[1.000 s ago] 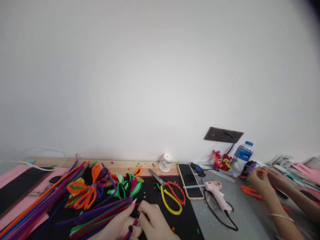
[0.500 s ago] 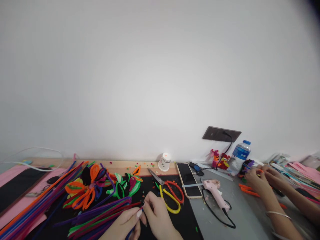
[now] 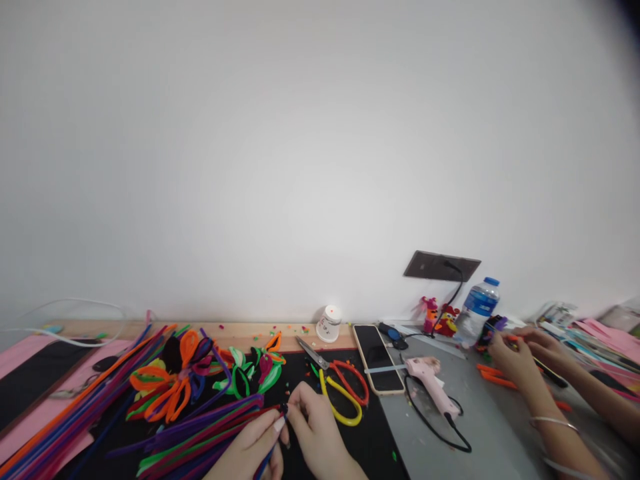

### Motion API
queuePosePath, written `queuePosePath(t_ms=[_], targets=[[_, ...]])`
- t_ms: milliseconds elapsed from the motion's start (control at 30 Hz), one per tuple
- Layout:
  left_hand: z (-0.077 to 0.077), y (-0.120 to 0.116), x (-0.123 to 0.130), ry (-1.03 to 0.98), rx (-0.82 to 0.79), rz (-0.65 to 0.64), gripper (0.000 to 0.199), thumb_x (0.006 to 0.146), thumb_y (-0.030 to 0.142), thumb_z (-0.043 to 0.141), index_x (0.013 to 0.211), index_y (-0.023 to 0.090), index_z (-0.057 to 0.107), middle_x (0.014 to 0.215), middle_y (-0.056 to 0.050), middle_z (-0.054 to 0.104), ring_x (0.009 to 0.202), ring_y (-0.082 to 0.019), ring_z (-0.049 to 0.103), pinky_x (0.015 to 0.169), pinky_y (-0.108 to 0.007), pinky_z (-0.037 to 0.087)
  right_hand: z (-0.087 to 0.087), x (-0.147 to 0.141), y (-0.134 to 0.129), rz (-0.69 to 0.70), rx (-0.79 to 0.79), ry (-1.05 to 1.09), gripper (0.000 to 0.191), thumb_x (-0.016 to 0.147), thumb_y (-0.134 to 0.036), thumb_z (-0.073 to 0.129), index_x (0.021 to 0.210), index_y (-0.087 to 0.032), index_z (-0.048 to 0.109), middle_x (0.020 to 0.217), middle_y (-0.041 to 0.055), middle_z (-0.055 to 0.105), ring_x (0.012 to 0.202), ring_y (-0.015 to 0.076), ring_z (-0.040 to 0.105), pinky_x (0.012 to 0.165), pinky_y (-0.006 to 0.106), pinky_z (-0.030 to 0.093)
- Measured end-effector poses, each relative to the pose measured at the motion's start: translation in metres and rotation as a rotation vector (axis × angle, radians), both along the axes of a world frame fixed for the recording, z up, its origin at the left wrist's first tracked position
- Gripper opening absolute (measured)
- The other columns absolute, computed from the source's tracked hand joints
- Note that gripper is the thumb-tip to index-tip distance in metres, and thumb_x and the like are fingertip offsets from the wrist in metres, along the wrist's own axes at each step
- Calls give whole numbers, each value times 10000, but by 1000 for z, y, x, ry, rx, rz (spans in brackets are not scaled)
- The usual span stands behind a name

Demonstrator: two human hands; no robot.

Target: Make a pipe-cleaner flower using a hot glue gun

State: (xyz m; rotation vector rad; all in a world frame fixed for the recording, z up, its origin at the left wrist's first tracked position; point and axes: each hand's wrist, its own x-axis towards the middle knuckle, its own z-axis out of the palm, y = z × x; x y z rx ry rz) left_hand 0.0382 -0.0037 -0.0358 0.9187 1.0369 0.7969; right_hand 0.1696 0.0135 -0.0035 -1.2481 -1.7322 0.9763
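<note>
My left hand is closed around a blue pipe cleaner, whose lower part runs down below the fingers. My right hand meets it fingertip to fingertip, pinching at a small black fuzzy tip; its fingers partly hide what they grip. A loose bundle of purple, red and green pipe cleaners lies under and left of my left hand. Just beyond my right hand rest scissors with red and yellow handles, blades apart. Orange pipe-cleaner petals and green looped pieces lie to the left.
A white paper cup stands upside down near the wall. Right of the black mat are a phone, a pink glue gun with its cord, and a water bottle. A co-worker's hands work at far right.
My hands stay nearly in place, with the black tip shifted slightly between the fingertips. The co-worker's hands have moved a little to the left.
</note>
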Motion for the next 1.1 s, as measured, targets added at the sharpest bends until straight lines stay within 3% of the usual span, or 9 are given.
queuePosePath(t_ms=[200,467,733,1100], targets=[[6,1,0,-92,-18,-47,435,752,600,482,660,177,527,349,60,508,248,-66,431,276,-140,275,-4,-1,0,-17,19,-11,205,865,-266,477,674,-191,490,550,-44,479,530,108,452,517,198,306],[7,3,-4,-62,-43,-94,450,711,610,499,621,170,537,314,54,501,232,-73,436,265,-139,259,9,3,-1,29,56,-181,245,875,-212,426,631,-183,434,551,-53,414,529,91,417,493,188,265],[8,0,-1,-24,-12,-48,384,771,539,471,668,175,536,311,53,518,232,-80,435,284,-148,245,7,3,-1,160,6,-119,212,894,-164,365,697,-193,435,518,-64,433,478,82,429,471,170,284],[7,1,-4,-38,-9,-61,435,717,585,513,552,183,510,299,56,469,251,-66,349,309,-182,201,9,5,0,140,53,-179,174,871,-170,408,706,-184,461,636,-43,451,599,92,444,543,179,305]])
